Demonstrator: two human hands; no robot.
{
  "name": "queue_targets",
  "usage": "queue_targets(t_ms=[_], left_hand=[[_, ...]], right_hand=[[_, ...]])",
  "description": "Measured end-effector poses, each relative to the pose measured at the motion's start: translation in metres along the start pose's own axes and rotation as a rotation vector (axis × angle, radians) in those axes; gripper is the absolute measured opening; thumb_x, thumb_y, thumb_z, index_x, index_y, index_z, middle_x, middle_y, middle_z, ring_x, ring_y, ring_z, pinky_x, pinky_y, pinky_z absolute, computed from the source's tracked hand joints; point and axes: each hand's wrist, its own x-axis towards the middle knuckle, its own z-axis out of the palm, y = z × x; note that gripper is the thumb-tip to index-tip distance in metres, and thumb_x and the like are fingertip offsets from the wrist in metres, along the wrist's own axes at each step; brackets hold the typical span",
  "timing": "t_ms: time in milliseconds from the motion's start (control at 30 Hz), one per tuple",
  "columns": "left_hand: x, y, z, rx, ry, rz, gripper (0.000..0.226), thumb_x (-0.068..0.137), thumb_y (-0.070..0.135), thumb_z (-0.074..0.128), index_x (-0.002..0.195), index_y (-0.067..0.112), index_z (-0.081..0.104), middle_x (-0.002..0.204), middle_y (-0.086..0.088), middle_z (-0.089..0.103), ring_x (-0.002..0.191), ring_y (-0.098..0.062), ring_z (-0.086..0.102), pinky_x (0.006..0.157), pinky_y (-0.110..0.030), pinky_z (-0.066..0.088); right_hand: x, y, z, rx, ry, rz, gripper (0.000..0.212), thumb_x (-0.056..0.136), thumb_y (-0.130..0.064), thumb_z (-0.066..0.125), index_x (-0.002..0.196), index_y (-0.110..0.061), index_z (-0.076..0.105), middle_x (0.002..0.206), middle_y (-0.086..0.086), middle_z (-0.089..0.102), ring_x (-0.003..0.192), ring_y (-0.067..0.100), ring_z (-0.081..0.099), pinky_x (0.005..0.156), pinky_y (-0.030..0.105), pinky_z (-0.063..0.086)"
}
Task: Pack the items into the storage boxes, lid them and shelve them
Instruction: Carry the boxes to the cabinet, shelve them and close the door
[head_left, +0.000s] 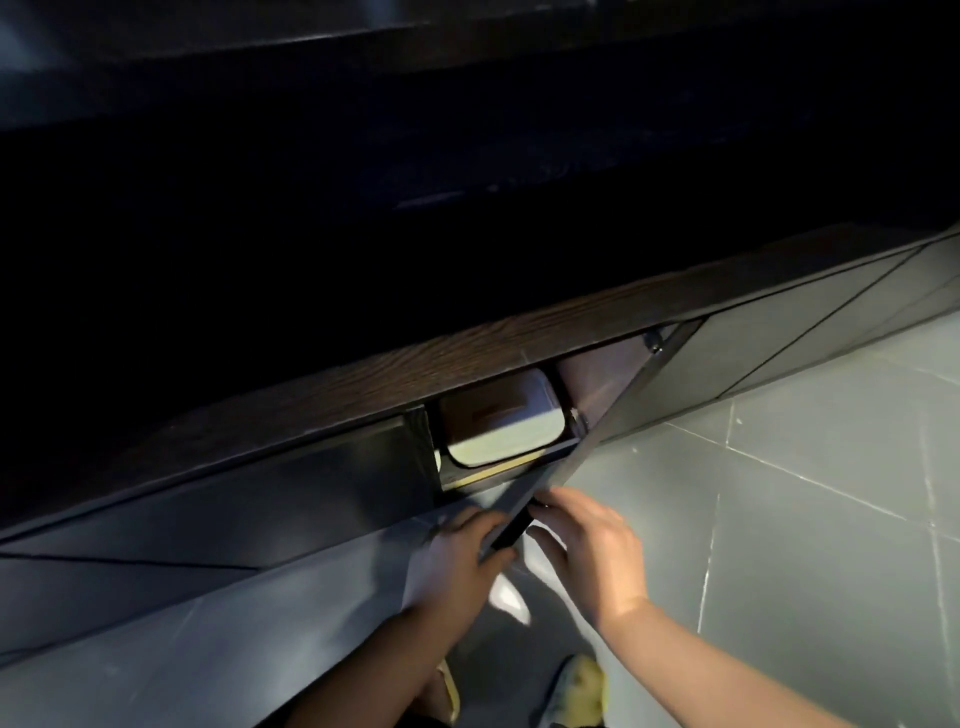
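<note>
Lidded storage box (503, 426) sits inside low cabinet (311, 400), behind open door (613, 415), up and away from both hands; door edge runs diagonally between them; left hand (457, 558) fingers curled on edge; right hand (589, 548) fingers straightish, touching edge; right hand slightly nearer box.

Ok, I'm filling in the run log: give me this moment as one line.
stage: shelving | storage box: lidded, inside cabinet | cabinet door: ajar | left hand: on door edge | right hand: on door edge
</note>
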Motion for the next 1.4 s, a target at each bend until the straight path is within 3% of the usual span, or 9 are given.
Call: queue_targets(t_ms=[167, 300, 533, 667, 767, 900, 967, 1033, 1400], left_hand=[[0.018, -0.021, -0.022, -0.028, 0.126, -0.081, 0.036, 0.084, 0.051, 0.058, 0.118, 0.04, 0.051, 0.113, 0.016, 0.057, 0.097, -0.008, 0.06, 0.08, -0.032, 0.052], [0.031, -0.031, -0.036, -0.096, 0.283, -0.22, 0.03, 0.077, 0.056, 0.063, 0.096, 0.033, 0.059, 0.092, 0.015, 0.06, 0.08, -0.008, 0.061, 0.063, -0.027, 0.049], [0.035, -0.04, -0.033, -0.157, 0.29, -0.295, 0.034, 0.085, 0.06, 0.049, 0.073, 0.029, 0.056, 0.069, 0.008, 0.062, 0.067, -0.015, 0.061, 0.053, -0.025, 0.041], [0.039, -0.043, -0.032, -0.116, 0.261, -0.286, 0.035, 0.087, 0.058, 0.047, 0.085, 0.028, 0.065, 0.078, 0.003, 0.068, 0.074, -0.02, 0.063, 0.058, -0.028, 0.046], [0.045, -0.04, -0.035, -0.152, 0.289, -0.308, 0.035, 0.089, 0.056, 0.047, 0.086, 0.027, 0.065, 0.079, 0.001, 0.068, 0.076, -0.023, 0.063, 0.061, -0.032, 0.05], [0.062, -0.039, -0.047, -0.158, 0.332, -0.353, 0.038, 0.089, 0.056, 0.046, 0.087, 0.025, 0.067, 0.079, 0.0, 0.068, 0.076, -0.025, 0.063, 0.064, -0.035, 0.052], [0.068, -0.04, -0.051, -0.165, 0.337, -0.369, 0.04, 0.089, 0.056, 0.046, 0.084, 0.023, 0.067, 0.076, -0.001, 0.068, 0.074, -0.025, 0.063, 0.065, -0.036, 0.053], [0.071, -0.039, -0.053, -0.196, 0.343, -0.388, 0.041, 0.09, 0.056, 0.046, 0.082, 0.022, 0.067, 0.075, -0.001, 0.068, 0.073, -0.025, 0.063, 0.064, -0.035, 0.052], [0.083, -0.035, -0.057, -0.303, 0.339, -0.338, 0.027, 0.092, 0.044, 0.048, 0.082, 0.026, 0.065, 0.08, 0.002, 0.069, 0.079, -0.023, 0.064, 0.063, -0.031, 0.049]], right_hand=[[0.043, -0.019, 0.013, -0.073, 0.041, -0.107, 0.015, 0.077, -0.032, 0.062, 0.078, -0.023, 0.074, 0.088, -0.009, 0.071, 0.081, 0.018, 0.066, 0.061, 0.025, 0.049], [0.074, -0.025, 0.03, -0.116, -0.038, -0.114, 0.003, 0.074, -0.025, 0.074, 0.074, -0.023, 0.072, 0.078, -0.009, 0.069, 0.074, 0.021, 0.064, 0.057, 0.027, 0.045], [0.093, -0.031, 0.038, -0.152, -0.057, -0.053, 0.015, 0.072, -0.029, 0.08, 0.066, -0.023, 0.068, 0.07, -0.008, 0.065, 0.071, 0.019, 0.064, 0.058, 0.028, 0.044], [0.075, -0.034, 0.036, -0.085, 0.029, -0.065, 0.01, 0.073, -0.023, 0.083, 0.078, -0.022, 0.073, 0.092, -0.006, 0.072, 0.091, 0.018, 0.068, 0.071, 0.028, 0.046], [0.056, -0.036, 0.039, -0.05, -0.039, -0.059, 0.038, 0.074, -0.021, 0.081, 0.11, -0.018, 0.071, 0.12, -0.001, 0.068, 0.112, 0.02, 0.063, 0.092, 0.03, 0.048], [0.053, -0.043, 0.044, -0.062, -0.389, -0.051, 0.078, 0.089, -0.026, 0.062, 0.153, -0.023, 0.017, 0.159, -0.004, 0.017, 0.148, 0.013, 0.008, 0.12, 0.033, 0.006], [0.061, -0.048, 0.048, -0.058, -0.469, -0.012, 0.083, 0.094, -0.029, 0.055, 0.153, -0.026, -0.003, 0.161, -0.008, -0.005, 0.144, 0.007, -0.014, 0.118, 0.029, -0.006], [0.068, -0.054, 0.052, -0.055, -0.505, 0.015, 0.084, 0.096, -0.031, 0.051, 0.152, -0.026, -0.01, 0.16, -0.008, -0.012, 0.143, 0.006, -0.018, 0.118, 0.028, -0.007], [0.099, -0.065, 0.063, 0.0, -0.537, 0.144, 0.085, 0.089, -0.015, 0.05, 0.153, -0.03, -0.004, 0.161, -0.01, -0.007, 0.147, 0.013, -0.01, 0.118, 0.035, 0.0]])
